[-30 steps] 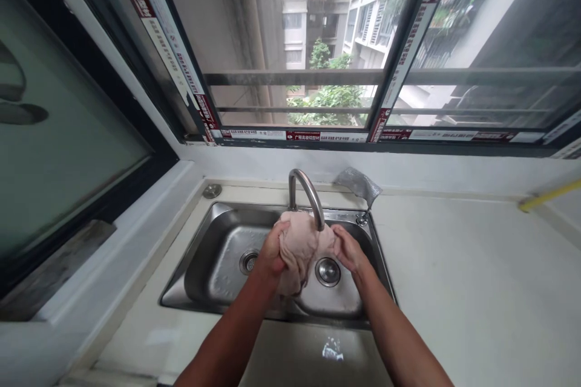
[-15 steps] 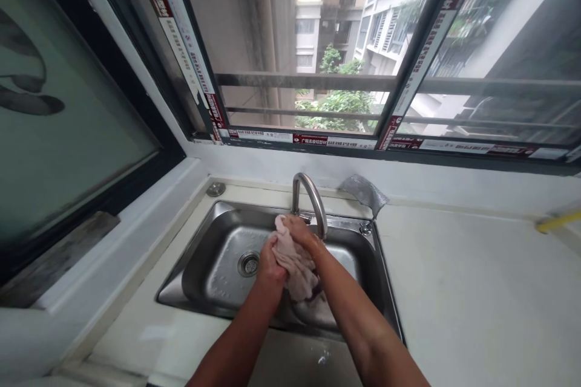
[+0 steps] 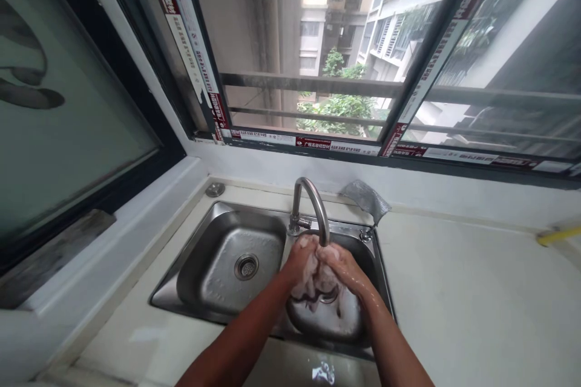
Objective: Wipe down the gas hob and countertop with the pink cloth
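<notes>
A wet, pale pink cloth [image 3: 313,278] is bunched between my two hands over the right basin of the steel double sink [image 3: 213,308]. My left hand [image 3: 299,259] grips its left side. On the other side my right hand [image 3: 344,265] is closed around the cloth, wet at the wrist. The curved faucet [image 3: 315,199] ends right above the hands. Part of the cloth hangs down towards the right basin's drain [image 3: 328,297]. The fingertips are partly hidden in its folds.
The left basin has a round drain [image 3: 246,266]. Behind the sink lies a grey mesh cloth [image 3: 367,198], and a metal cap [image 3: 215,189] sits at the back left. The pale counter [image 3: 458,290] extends right, towards a yellow pipe [image 3: 560,234]. A window frame [image 3: 272,139] stands behind.
Both hands have carried the cloth right, from the divider to under the faucet's end. The right hand has shifted from above the cloth to its right side. The view has shifted slightly.
</notes>
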Demonstrator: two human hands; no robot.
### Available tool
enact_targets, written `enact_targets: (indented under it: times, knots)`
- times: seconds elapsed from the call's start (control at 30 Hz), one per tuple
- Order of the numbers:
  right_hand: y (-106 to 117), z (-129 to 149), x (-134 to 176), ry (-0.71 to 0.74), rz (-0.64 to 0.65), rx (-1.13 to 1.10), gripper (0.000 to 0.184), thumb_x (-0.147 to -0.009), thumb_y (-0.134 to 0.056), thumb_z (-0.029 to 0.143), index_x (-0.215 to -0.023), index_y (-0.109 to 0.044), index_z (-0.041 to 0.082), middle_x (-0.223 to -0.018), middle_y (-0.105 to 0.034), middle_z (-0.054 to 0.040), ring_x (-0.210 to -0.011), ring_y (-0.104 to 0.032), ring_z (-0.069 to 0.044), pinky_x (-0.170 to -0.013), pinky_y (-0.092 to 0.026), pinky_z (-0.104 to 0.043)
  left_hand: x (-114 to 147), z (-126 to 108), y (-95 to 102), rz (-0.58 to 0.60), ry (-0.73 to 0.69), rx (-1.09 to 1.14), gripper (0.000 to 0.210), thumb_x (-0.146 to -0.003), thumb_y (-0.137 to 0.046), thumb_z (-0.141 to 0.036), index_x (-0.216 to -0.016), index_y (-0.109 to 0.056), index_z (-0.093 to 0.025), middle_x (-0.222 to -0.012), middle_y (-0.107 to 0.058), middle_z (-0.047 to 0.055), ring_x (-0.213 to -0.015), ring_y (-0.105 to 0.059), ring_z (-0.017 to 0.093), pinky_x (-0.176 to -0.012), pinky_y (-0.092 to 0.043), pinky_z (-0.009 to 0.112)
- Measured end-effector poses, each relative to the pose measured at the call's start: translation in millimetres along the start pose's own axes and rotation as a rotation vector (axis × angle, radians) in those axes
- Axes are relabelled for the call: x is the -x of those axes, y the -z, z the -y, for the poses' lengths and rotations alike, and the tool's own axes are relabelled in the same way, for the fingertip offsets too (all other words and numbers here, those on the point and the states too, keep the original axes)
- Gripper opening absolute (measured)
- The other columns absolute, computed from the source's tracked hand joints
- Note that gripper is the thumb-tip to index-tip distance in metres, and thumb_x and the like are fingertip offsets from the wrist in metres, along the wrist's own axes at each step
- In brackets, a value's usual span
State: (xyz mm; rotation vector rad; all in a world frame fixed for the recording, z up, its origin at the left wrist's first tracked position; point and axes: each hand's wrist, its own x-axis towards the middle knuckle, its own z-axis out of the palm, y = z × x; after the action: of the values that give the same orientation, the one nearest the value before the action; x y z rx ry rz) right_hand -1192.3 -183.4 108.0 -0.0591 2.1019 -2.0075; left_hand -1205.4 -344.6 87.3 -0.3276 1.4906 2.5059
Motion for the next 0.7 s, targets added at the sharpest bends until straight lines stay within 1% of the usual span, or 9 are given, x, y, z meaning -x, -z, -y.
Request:
enact_targets:
  times: [0.1,0.13,0.2,0.27,0.33,0.37,0.47,0.57,0.7]
  knots:
    - [9,-12,11,-0.077,-0.214,-0.132,0.04,-0.077,-0.074,0.062,-0.08,-0.062,0.024,-0.075,-0.063,0.0008,-0.072,-0.057,-0.02,-0.067,-0.046,-0.031,-4,7,-17.7,0.042,-0.05,-0.128,0.041,-0.064,-0.09,-0.05,-0.077,-0.065,-0.02,-0.072,-0.064,0.0,-0.069,-0.06,0.016,-0.068,-0.05,0.029]
    - [13,-13,15,-0.093,-0.244,-0.146,0.041,-0.076,-0.076,0.063,-0.083,-0.062,0.025,-0.077,-0.065,0.0001,-0.074,-0.059,-0.022,-0.069,-0.048,-0.032,-5,7,-22.4,0.064,-0.064,-0.173,0.038,-0.065,-0.089,-0.049,-0.077,-0.066,-0.02,-0.074,-0.066,0.001,-0.072,-0.06,0.018,-0.07,-0.05,0.03]
    - [23,-10,23,-0.102,-0.199,-0.094,0.046,-0.07,-0.082,0.061,-0.093,-0.067,0.024,-0.087,-0.072,-0.0032,-0.082,-0.064,-0.025,-0.075,-0.051,-0.035,-5,6,-30.2,0.119,-0.089,-0.267,0.03,-0.068,-0.087,-0.045,-0.077,-0.071,-0.021,-0.078,-0.069,0.003,-0.077,-0.062,0.02,-0.076,-0.05,0.032]
    - [32,-4,32,-0.093,-0.069,0.013,0.052,-0.067,-0.087,0.06,-0.1,-0.072,0.022,-0.094,-0.076,-0.0061,-0.087,-0.066,-0.027,-0.079,-0.052,-0.037,-5,2,-35.6,0.183,-0.109,-0.357,0.023,-0.068,-0.086,-0.041,-0.077,-0.075,-0.023,-0.08,-0.072,0.004,-0.081,-0.063,0.022,-0.08,-0.05,0.033]
    - [39,2,39,-0.077,0.0,0.098,0.048,-0.072,-0.084,0.063,-0.094,-0.075,0.021,-0.087,-0.075,-0.0052,-0.081,-0.065,-0.026,-0.076,-0.05,-0.037,-5,-2,-38.0,0.236,-0.127,-0.424,0.02,-0.066,-0.085,-0.039,-0.074,-0.075,-0.024,-0.079,-0.072,0.004,-0.081,-0.064,0.023,-0.081,-0.05,0.033]
    - [43,5,43,-0.07,-0.014,0.124,0.047,-0.075,-0.08,0.066,-0.088,-0.075,0.021,-0.081,-0.073,-0.0041,-0.077,-0.063,-0.025,-0.072,-0.049,-0.035,-5,-4,-37.7,0.246,-0.137,-0.444,0.02,-0.065,-0.085,-0.039,-0.073,-0.074,-0.024,-0.077,-0.071,0.003,-0.08,-0.063,0.023,-0.081,-0.049,0.033]
    - [50,12,50,-0.053,-0.154,0.118,0.05,-0.081,-0.074,0.072,-0.076,-0.07,0.022,-0.072,-0.068,-0.0025,-0.071,-0.061,-0.023,-0.067,-0.048,-0.033,-8,-13,-30.6,0.232,-0.172,-0.551,0.027,-0.065,-0.086,-0.044,-0.068,-0.069,-0.023,-0.071,-0.065,0.002,-0.074,-0.059,0.021,-0.075,-0.047,0.032]
    - [54,19,51,-0.06,-0.245,-0.007,0.052,-0.079,-0.075,0.075,-0.085,-0.072,0.023,-0.078,-0.072,-0.0037,-0.075,-0.065,-0.025,-0.069,-0.051,-0.034,-12,-25,-17.6,0.241,-0.196,-0.693,0.031,-0.064,-0.087,-0.047,-0.069,-0.068,-0.022,-0.071,-0.063,0.002,-0.072,-0.056,0.021,-0.073,-0.045,0.032]
    - [49,28,45,-0.078,-0.254,-0.098,0.061,-0.078,-0.074,0.078,-0.1,-0.076,0.021,-0.092,-0.078,-0.0071,-0.088,-0.069,-0.028,-0.079,-0.055,-0.037,-9,-38,-4.5,0.319,-0.179,-0.692,0.034,-0.067,-0.084,-0.048,-0.079,-0.072,-0.019,-0.081,-0.068,0.003,-0.079,-0.059,0.022,-0.076,-0.047,0.033]
